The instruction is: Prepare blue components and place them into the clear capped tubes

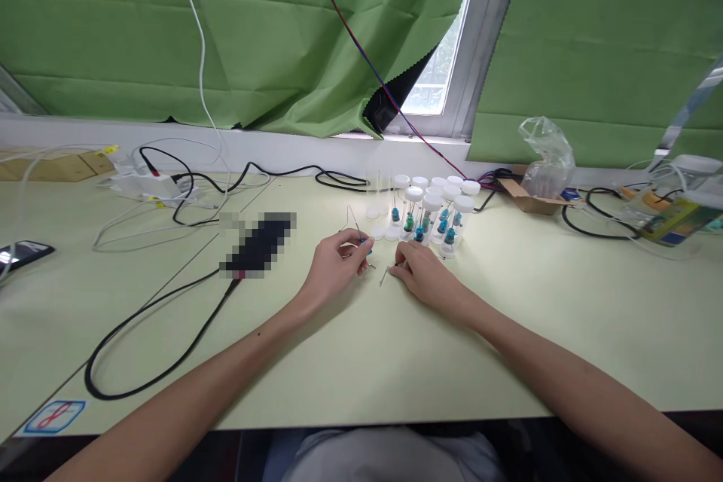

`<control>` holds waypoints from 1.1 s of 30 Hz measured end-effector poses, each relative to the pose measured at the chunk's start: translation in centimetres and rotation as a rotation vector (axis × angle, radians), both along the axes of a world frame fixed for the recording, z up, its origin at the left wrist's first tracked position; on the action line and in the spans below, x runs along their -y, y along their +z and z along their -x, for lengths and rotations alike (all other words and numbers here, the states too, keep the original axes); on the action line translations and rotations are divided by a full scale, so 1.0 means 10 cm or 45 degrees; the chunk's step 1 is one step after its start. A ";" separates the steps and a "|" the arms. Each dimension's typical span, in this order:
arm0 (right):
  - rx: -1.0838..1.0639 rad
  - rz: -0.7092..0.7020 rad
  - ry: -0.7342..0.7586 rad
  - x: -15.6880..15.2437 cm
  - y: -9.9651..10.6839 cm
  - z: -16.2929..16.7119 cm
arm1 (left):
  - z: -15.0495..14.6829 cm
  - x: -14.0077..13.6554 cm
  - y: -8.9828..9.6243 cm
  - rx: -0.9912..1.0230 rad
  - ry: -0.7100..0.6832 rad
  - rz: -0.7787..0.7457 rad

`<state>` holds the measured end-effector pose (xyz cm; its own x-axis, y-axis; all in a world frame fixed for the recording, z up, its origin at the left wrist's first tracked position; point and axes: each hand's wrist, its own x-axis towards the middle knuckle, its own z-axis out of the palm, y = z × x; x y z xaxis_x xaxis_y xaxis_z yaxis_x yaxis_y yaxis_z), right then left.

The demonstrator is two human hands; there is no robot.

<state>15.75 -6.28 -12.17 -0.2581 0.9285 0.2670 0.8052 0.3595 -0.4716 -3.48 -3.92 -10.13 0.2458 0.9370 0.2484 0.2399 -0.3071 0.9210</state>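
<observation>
My left hand (337, 262) is closed in a pinch on a small blue part with thin bent wires (355, 222) rising from it. The fingers hide most of the blue body. Just to the right, my right hand (423, 271) has its fingertips pinched together on a small thin metal piece (384, 276) that points down towards the table. What kind of part it is, I cannot make out. Behind my right hand stand several transparent vials (432, 215) with white caps, holding blue or green parts with wires. Uncapped transparent tubes (377, 194) stand to their left, with loose white caps (379, 234) near them.
A black cable (169, 370) loops over the table (316, 369) on the left to a pixelated dark object (260, 245). A phone (25, 252) lies at the far left, near a white power strip (141, 184). A cardboard box (531, 199) with a plastic bag stands back right.
</observation>
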 end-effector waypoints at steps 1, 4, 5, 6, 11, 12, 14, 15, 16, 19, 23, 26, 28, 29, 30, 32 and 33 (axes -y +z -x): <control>0.003 -0.003 -0.002 0.00 0.00 0.00 | 0.00 0.00 0.00 -0.002 0.000 -0.001; 0.028 -0.023 -0.003 0.01 -0.01 0.01 | 0.00 0.00 0.00 -0.012 0.001 -0.002; 0.038 -0.031 0.001 0.02 0.00 0.01 | 0.00 0.01 0.00 -0.014 0.004 -0.003; 0.048 -0.038 0.005 0.03 0.00 0.02 | 0.00 0.01 0.00 -0.015 0.000 -0.006; 0.079 -0.061 -0.004 0.05 0.04 0.04 | 0.00 0.01 0.00 -0.021 -0.003 -0.020; 0.074 -0.072 -0.001 0.05 0.04 0.05 | 0.00 0.01 0.00 -0.023 -0.006 -0.021; 0.051 -0.097 0.013 0.05 0.04 0.06 | 0.00 0.01 0.00 -0.027 -0.011 -0.017; 0.030 -0.108 0.019 0.05 0.04 0.06 | 0.00 0.01 -0.01 -0.030 -0.015 -0.015; 0.004 -0.119 0.024 0.04 0.04 0.07 | 0.00 0.01 -0.01 -0.032 -0.019 -0.013; -0.139 -0.142 0.043 0.04 0.05 0.09 | 0.00 0.03 0.00 -0.035 -0.049 -0.004; -0.500 -0.025 0.066 0.04 0.07 0.12 | 0.00 0.06 0.03 -0.026 -0.106 0.007; -0.865 0.296 0.094 0.05 0.08 0.15 | -0.01 0.05 0.03 -0.018 -0.151 0.022; -1.072 0.506 0.117 0.05 0.08 0.17 | -0.01 0.05 0.02 -0.012 -0.174 0.045; -1.148 0.579 0.127 0.05 0.08 0.17 | -0.01 0.04 0.02 -0.006 -0.185 0.056; -1.211 0.629 0.135 0.05 0.08 0.17 | -0.01 0.05 0.02 0.000 -0.199 0.067; -1.311 0.704 0.169 0.04 0.07 0.17 | -0.01 0.05 0.02 0.010 -0.234 0.088; -1.352 0.740 0.192 0.04 0.07 0.17 | -0.01 0.05 0.02 0.014 -0.251 0.095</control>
<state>14.01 -6.69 -11.48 -0.2794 0.9595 -0.0346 -0.1102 -0.0679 -0.9916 -3.36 -4.46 -9.92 0.4242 0.8868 0.1837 0.1720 -0.2780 0.9451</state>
